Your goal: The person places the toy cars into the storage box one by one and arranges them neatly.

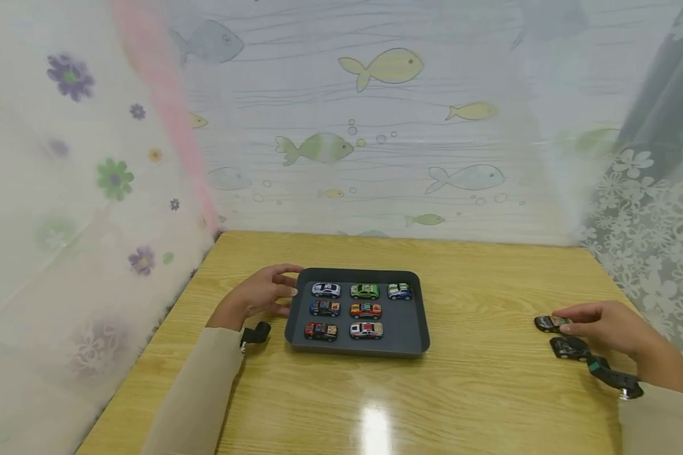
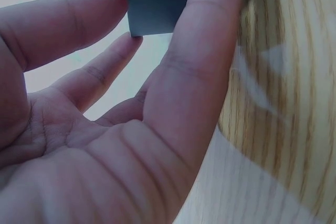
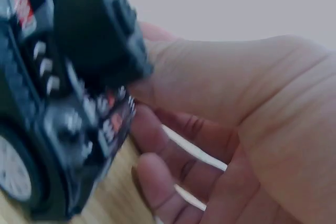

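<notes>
At the left wall of a dark grey tray (image 1: 357,349) is my left hand (image 1: 264,292); in the left wrist view the tray's edge (image 2: 157,6) sits between the thumb and a finger. Several small toy cars stand inside the tray, among them a green one (image 1: 365,291) and a red-and-yellow one (image 1: 366,311). Far to the right, my right hand (image 1: 609,323) pinches a dark toy car (image 1: 548,323) at or just above the table. A black toy car (image 1: 569,348) stands beside that hand, and looms close and blurred in the right wrist view.
The wooden table (image 1: 478,392) carries the tray left of centre. A fish-print curtain (image 1: 387,145) hangs behind it, with a flowered curtain (image 1: 91,189) on the left and a lace one (image 1: 666,208) on the right.
</notes>
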`<action>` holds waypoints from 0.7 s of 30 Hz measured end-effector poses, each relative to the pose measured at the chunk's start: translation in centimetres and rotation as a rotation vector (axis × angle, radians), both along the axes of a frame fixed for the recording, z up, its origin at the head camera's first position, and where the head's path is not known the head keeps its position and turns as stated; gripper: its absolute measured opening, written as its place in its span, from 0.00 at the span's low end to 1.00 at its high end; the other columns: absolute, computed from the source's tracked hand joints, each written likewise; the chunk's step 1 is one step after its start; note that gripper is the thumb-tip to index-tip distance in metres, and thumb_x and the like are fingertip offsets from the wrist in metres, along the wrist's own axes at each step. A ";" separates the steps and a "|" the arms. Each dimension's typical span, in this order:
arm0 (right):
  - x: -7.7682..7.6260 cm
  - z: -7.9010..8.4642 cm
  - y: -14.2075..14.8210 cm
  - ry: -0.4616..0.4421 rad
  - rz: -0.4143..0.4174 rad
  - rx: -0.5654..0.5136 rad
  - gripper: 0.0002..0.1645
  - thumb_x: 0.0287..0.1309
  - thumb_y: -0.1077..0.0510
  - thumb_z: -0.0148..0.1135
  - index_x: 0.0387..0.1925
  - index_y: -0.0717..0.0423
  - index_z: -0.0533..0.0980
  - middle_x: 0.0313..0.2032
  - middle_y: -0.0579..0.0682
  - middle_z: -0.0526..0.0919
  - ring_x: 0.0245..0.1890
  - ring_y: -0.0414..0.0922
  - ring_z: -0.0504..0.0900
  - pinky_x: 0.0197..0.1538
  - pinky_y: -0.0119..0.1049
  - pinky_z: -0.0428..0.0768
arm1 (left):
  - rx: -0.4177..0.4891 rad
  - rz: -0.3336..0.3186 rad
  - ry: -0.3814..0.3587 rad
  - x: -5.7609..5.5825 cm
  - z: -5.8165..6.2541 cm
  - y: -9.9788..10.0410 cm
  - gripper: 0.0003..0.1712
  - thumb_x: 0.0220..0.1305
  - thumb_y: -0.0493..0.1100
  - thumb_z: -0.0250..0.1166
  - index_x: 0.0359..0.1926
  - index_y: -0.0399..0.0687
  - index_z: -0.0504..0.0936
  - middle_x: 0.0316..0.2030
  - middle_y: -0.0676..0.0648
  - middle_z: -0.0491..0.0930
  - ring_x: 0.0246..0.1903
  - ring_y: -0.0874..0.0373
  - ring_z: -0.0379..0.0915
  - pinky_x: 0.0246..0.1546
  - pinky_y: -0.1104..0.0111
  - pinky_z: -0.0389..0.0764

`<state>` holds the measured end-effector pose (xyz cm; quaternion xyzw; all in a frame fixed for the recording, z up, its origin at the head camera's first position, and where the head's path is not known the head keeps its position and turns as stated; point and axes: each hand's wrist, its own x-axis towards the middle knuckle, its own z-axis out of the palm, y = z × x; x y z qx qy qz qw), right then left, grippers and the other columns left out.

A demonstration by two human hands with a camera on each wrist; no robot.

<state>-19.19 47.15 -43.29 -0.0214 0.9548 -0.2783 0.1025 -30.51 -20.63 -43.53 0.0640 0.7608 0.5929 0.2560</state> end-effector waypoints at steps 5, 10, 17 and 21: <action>-0.1 0.6 -0.6 -0.034 0.011 -0.052 0.32 0.68 0.47 0.68 0.64 0.65 0.78 0.47 0.59 0.89 0.27 0.43 0.80 0.30 0.36 0.79 | 0.000 -0.007 0.005 0.0 -0.2 -0.2 0.35 0.74 0.32 0.61 0.77 0.57 0.65 0.70 0.33 0.67 0.53 0.43 0.83 0.46 0.50 0.89; -0.5 0.5 -0.9 0.002 0.037 -0.001 0.29 0.67 0.46 0.70 0.61 0.62 0.82 0.52 0.62 0.88 0.38 0.42 0.85 0.35 0.34 0.83 | -0.007 -0.006 0.007 -0.1 -0.2 -0.5 0.35 0.75 0.33 0.61 0.77 0.57 0.65 0.70 0.33 0.67 0.53 0.43 0.83 0.46 0.50 0.89; -0.9 0.5 -1.1 0.038 0.035 0.034 0.26 0.65 0.47 0.72 0.56 0.60 0.85 0.52 0.64 0.87 0.45 0.51 0.87 0.42 0.44 0.87 | -0.003 -0.007 0.011 -0.3 -0.2 -0.5 0.35 0.75 0.33 0.60 0.77 0.57 0.65 0.70 0.33 0.67 0.54 0.42 0.82 0.46 0.50 0.89; -0.8 1.0 -1.2 0.022 0.041 0.040 0.25 0.65 0.50 0.72 0.56 0.62 0.84 0.50 0.63 0.88 0.44 0.51 0.88 0.44 0.51 0.87 | -0.004 -0.010 0.003 -0.2 -0.2 -0.4 0.35 0.75 0.33 0.60 0.78 0.58 0.65 0.71 0.34 0.66 0.55 0.42 0.82 0.47 0.50 0.89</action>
